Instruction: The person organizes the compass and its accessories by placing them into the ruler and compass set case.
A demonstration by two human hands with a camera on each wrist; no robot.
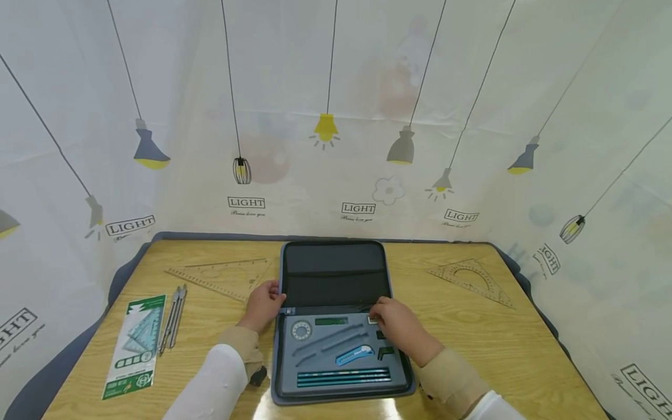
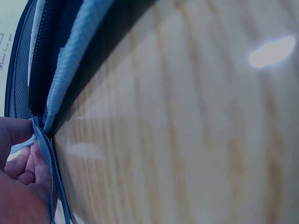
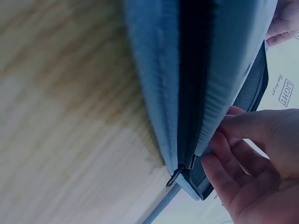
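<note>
An unfolded zip case (image 1: 411,389) lies on the wooden table, its dark lid (image 1: 336,256) laid back at the far side. In its near half sits a grey tray (image 1: 310,364) with green-blue pencils (image 1: 343,377), a blue utility knife (image 1: 354,354), a round white dial-like piece (image 1: 301,330) and a green strip (image 1: 331,321). My left hand (image 1: 263,304) pinches the case's left edge near the hinge; a blue strap (image 2: 46,154) runs beside its fingers. With curled fingers, my right hand (image 1: 401,326) grips the tray's far right corner, partly covering a small piece there.
Left of the case lie a clear set square (image 1: 210,280), a pair of metal compasses (image 1: 173,318) and a green-and-white packet (image 1: 135,347) of rulers. Another clear set square (image 1: 475,280) lies at the right. A lamp-printed curtain (image 1: 315,192) surrounds the table's back and sides.
</note>
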